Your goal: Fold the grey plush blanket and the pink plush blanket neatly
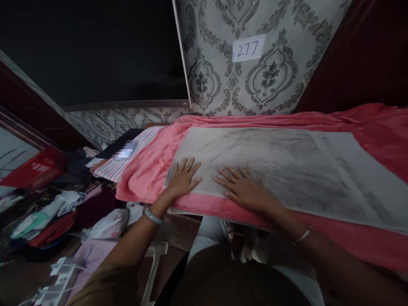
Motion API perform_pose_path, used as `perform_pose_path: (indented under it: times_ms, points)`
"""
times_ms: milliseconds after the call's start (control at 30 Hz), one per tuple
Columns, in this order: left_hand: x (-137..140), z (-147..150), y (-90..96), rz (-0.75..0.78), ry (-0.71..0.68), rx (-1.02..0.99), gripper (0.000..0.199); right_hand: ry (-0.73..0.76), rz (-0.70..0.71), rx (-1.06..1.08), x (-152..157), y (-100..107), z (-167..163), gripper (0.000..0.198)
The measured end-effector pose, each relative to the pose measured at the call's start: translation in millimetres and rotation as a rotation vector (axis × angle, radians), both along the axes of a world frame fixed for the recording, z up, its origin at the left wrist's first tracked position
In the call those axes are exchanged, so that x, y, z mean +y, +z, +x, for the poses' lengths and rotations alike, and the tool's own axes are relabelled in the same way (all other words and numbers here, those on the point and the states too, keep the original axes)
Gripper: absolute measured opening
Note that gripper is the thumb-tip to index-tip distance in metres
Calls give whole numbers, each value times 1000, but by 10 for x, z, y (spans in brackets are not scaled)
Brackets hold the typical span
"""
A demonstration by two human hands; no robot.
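Observation:
A long grey cloth (280, 157), smudged with darker patches, lies flat over a pink fleece blanket (149, 165). Near its left end my left hand (183, 177) rests palm down, fingers spread on the cloth. My right hand (240, 187) lies flat too, a little to the right, by the cloth's front edge, with its fingers apart. Neither hand grips anything. The blanket shows around the cloth at the left, back, right and front.
A striped cloth (111, 169) and a blurred-out bright object (126, 151) are at the left end. A dark screen (121, 51) hangs behind. Clothes (54, 214), a red basket (40, 170) and a power strip (62, 278) crowd the left side. A paper marked 277 (248, 47) is on the wall.

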State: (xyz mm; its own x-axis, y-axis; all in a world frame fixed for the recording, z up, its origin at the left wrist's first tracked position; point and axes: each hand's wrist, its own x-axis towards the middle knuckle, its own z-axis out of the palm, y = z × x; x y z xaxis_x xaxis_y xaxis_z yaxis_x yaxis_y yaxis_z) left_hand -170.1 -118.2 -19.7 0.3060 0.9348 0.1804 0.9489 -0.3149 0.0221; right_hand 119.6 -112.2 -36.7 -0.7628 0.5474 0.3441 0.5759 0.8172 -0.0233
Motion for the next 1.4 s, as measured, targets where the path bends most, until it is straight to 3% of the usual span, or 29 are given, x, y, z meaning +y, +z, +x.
perform_pose_path:
  times_ms: [167,400,667,733,833,1000,1133,1267,1400]
  points:
    - [-65,-40,-148,-27,69,53,65,-6,-38,18,-67,-188,43,51]
    - [-74,-44,-148,-35,190,57,72,-15,-36,11,-67,-164,44,51]
    - [-112,-26,-99,-46,213,69,71,-1,-111,80,17,-124,143,51]
    - [-116,-24,-85,-40,220,71,71,-60,-85,154,150,-73,361,51]
    - [-114,-23,-74,-32,225,77,70,-261,-6,233,377,-17,837,53]
    - [-113,4,-54,-57,252,110,70,-586,-64,77,476,-145,1442,61]
    - [-111,15,36,-103,278,127,71,-651,-154,-46,365,-296,1492,66]
    - [-32,48,226,-133,273,68,62,-661,-186,-34,334,-296,1440,68]
    - [198,403,393,-32,141,-29,51,-654,-184,-22,344,-250,1427,67]
